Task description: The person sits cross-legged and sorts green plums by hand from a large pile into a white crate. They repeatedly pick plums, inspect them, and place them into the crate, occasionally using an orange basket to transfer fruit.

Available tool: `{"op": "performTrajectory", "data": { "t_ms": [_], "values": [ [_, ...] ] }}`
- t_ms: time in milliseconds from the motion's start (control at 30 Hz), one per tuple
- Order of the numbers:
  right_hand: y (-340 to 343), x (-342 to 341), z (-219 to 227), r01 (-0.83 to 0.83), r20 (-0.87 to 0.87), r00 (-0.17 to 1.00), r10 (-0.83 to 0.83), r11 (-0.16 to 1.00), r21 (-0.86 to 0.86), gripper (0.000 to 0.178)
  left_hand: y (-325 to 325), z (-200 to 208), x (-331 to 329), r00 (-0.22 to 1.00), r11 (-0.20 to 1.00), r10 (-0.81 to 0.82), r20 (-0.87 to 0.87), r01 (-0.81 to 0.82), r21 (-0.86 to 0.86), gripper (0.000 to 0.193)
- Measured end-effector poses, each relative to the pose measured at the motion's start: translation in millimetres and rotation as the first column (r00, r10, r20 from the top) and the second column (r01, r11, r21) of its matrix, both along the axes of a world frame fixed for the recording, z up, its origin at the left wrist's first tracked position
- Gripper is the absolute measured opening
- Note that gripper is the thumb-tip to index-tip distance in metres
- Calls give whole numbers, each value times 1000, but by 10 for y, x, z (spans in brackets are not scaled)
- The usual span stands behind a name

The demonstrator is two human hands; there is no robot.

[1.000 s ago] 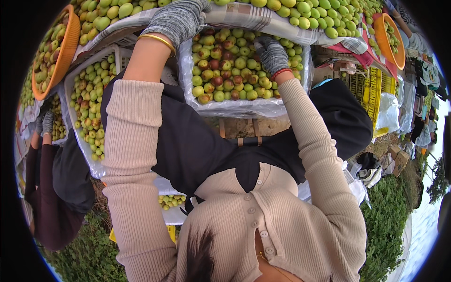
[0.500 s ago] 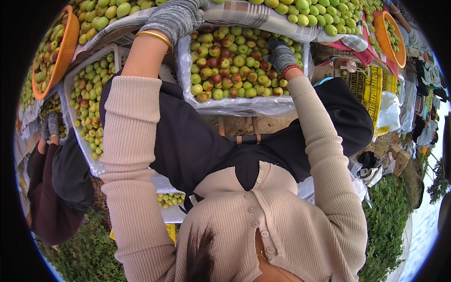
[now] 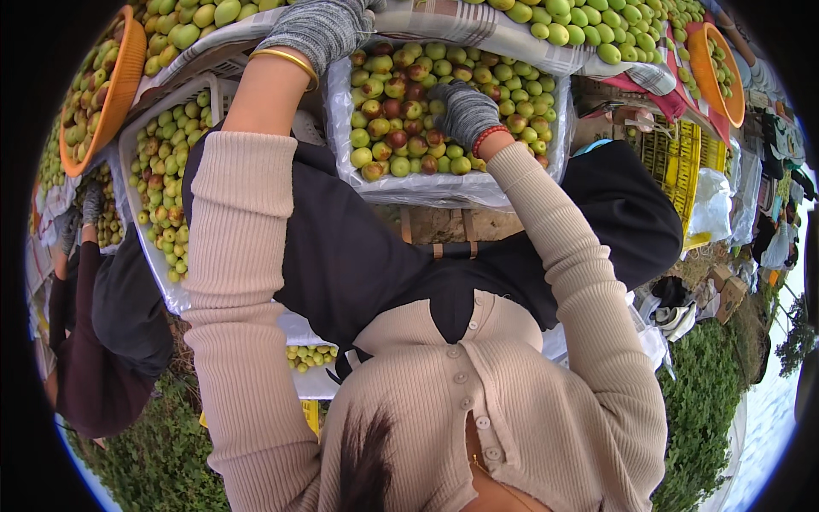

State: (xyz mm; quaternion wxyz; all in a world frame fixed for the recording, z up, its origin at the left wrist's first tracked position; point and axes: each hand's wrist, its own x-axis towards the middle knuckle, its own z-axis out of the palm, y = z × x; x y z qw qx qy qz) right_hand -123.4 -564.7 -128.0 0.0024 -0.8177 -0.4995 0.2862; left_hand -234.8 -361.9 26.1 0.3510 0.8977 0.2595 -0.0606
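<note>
My right hand [image 3: 469,113], in a grey knitted glove, is low over a plastic-lined crate [image 3: 341,119] of green and reddish-brown jujubes [image 3: 401,107]. Its fingers and thumb are bent round a green jujube [image 3: 437,107] at the fingertips. My left hand [image 3: 317,32], in a matching glove, is at the crate's far left corner, by the edge of a checked cloth [image 3: 435,23]. Its fingers run toward the top of the picture and are partly cut off, so their grip is hidden.
Green jujubes [image 3: 589,21] are heaped on the cloth beyond the crate. A second crate [image 3: 128,158] is at my left, a yellow crate [image 3: 682,166] at my right. Orange baskets [image 3: 128,81] of fruit stand on both sides. Another person [image 3: 128,316] sits at the far left.
My right hand has moved left from the crate's right side to its middle. My left hand has stayed near the far left corner.
</note>
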Motion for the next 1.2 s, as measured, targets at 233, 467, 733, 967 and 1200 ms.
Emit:
{"op": "performTrajectory", "data": {
  "t_ms": [233,467,733,967,1200],
  "values": [
    [72,211,-125,91,-72,993,-94,995,-38,40,29,-22,3,999,999,-31,37,31,17,22],
    [-257,880,157,206,44,974,-220,956,208,30,56,-109,24,1000,997,-24,2,23,67,23],
    [-618,467,76,84,101,992,-77,994,-64,40,-7,-39,20,997,989,-51,57,43,138,22],
    [-250,44,76,35,7,999,-37,984,173,39,18,-89,9,995,997,-71,69,70,23,23],
    [70,80,-159,123,-113,986,-125,992,-31,49,91,-278,9,998,992,-64,4,63,113,27]
  ]
}}
